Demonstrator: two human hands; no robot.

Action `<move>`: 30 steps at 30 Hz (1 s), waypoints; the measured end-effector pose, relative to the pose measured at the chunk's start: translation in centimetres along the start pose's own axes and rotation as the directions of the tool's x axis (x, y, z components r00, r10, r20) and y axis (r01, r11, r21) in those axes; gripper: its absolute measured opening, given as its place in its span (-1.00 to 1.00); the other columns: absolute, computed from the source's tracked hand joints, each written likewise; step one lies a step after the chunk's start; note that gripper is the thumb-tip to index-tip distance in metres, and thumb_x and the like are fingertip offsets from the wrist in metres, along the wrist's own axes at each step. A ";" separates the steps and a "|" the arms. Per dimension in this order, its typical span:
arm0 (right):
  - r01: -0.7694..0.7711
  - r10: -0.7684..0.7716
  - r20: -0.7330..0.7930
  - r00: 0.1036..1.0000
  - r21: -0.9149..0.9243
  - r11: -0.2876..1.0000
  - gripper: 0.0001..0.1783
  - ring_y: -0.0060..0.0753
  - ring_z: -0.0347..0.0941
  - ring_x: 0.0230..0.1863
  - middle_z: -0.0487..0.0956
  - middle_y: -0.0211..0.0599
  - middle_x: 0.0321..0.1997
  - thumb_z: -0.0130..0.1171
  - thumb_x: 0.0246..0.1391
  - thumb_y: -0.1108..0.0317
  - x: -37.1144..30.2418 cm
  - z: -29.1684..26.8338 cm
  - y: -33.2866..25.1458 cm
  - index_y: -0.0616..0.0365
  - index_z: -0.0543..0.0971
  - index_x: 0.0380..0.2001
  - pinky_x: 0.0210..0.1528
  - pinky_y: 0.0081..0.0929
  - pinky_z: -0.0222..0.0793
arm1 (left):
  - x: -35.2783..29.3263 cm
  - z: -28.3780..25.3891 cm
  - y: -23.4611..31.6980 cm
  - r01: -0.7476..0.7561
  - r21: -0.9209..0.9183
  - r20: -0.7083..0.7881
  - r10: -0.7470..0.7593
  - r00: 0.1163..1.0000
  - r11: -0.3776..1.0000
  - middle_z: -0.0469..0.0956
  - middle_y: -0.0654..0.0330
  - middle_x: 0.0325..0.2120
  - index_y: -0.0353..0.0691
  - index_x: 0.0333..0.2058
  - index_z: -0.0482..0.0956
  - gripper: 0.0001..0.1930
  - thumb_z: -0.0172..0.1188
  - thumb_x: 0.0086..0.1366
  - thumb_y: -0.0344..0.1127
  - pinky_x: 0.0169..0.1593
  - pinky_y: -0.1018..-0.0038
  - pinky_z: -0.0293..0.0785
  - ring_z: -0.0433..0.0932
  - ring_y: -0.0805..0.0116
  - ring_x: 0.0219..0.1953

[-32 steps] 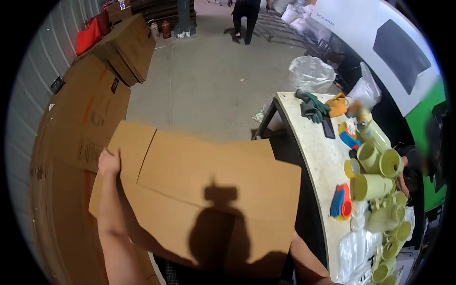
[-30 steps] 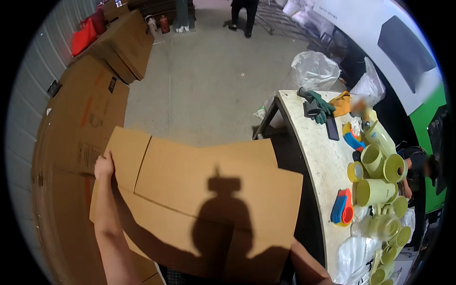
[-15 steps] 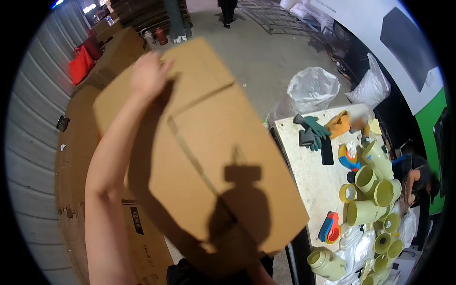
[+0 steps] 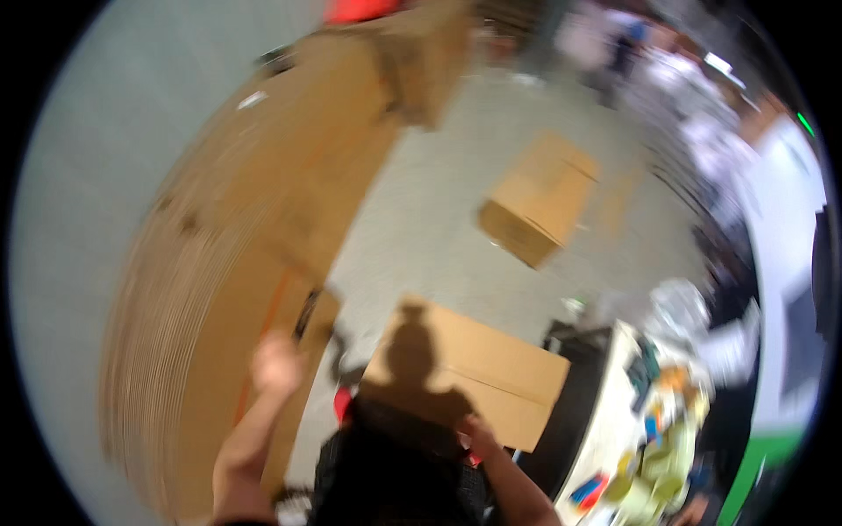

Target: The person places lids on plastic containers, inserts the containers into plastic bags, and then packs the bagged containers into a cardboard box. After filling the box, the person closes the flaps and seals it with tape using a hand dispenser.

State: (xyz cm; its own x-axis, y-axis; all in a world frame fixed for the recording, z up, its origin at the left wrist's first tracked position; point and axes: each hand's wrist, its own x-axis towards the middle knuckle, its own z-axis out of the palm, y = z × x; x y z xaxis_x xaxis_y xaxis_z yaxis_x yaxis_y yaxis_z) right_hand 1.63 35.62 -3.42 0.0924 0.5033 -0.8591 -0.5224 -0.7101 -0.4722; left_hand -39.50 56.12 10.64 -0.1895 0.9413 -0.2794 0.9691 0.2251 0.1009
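My left hand (image 4: 276, 364) is raised in front of the stack of flattened cardboard (image 4: 254, 254). It is smeared by motion, so its fingers do not show clearly and no held thing can be made out. Low in the middle, a closed cardboard box (image 4: 495, 368) lies close in front of me, beside the table, with my shadow across its top. At its near edge my right hand (image 4: 476, 431) looks curled, and a small red thing (image 4: 474, 458) shows under the fingers, too blurred to name. Whether that hand also touches the box is unclear.
Farther off, another cardboard box (image 4: 535, 202) sits on the grey floor (image 4: 421, 210). At right stands a white-topped table (image 4: 596, 421) with gloves, yellow-green plastic pieces (image 4: 662, 465) and a red-and-blue tool (image 4: 589, 491). Beyond it is a clear plastic bag (image 4: 680, 302).
The large box that filled the middle of the view is now lower, beside the table. My left hand has come off it and down to the left. The view has swung, revealing the farther box.
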 end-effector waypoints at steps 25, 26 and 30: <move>0.274 -0.112 0.316 0.942 -0.535 0.799 -0.68 -0.58 0.55 -0.31 0.66 -0.36 -0.25 0.20 0.26 0.13 -11.5 20.6 4.7 0.13 0.59 -0.08 -0.27 -0.55 0.50 | -11.9 10.6 -34.6 -0.004 -0.003 0.451 0.005 0.892 1.000 0.62 -0.07 -0.10 -0.27 -0.04 0.59 -0.55 0.13 0.31 -0.01 -0.05 0.18 0.55 0.61 0.02 -0.05; 0.348 -0.153 0.373 0.915 -0.542 0.765 -0.68 -0.59 0.55 -0.32 0.66 -0.36 -0.25 0.20 0.26 0.14 -11.7 19.6 4.7 0.15 0.59 -0.08 -0.27 -0.56 0.50 | -12.1 7.4 -32.7 -0.063 -0.055 0.445 0.081 0.892 0.997 0.61 -0.09 -0.10 -0.31 -0.04 0.58 -0.53 0.14 0.31 0.00 -0.05 0.17 0.55 0.61 0.01 -0.06; 0.451 -0.283 0.401 0.871 -0.427 0.783 -0.74 -0.55 0.49 -0.42 0.61 -0.37 -0.45 0.14 0.22 0.23 -17.0 19.3 1.0 0.22 0.62 -0.29 -0.33 -0.48 0.42 | -13.9 -10.7 -24.7 -0.235 -0.127 0.340 0.265 0.903 0.964 0.57 -0.19 -0.08 -0.47 -0.04 0.54 -0.43 0.17 0.30 0.03 -0.07 0.12 0.54 0.60 -0.02 -0.10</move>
State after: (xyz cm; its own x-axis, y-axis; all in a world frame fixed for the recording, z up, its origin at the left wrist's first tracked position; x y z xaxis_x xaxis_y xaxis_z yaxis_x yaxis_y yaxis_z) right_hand -16.84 35.84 14.48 -0.1117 0.8370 -0.5357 -0.0052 -0.5396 -0.8419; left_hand -62.48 40.13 22.29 0.1390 0.8236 -0.5499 0.9583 0.0281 0.2843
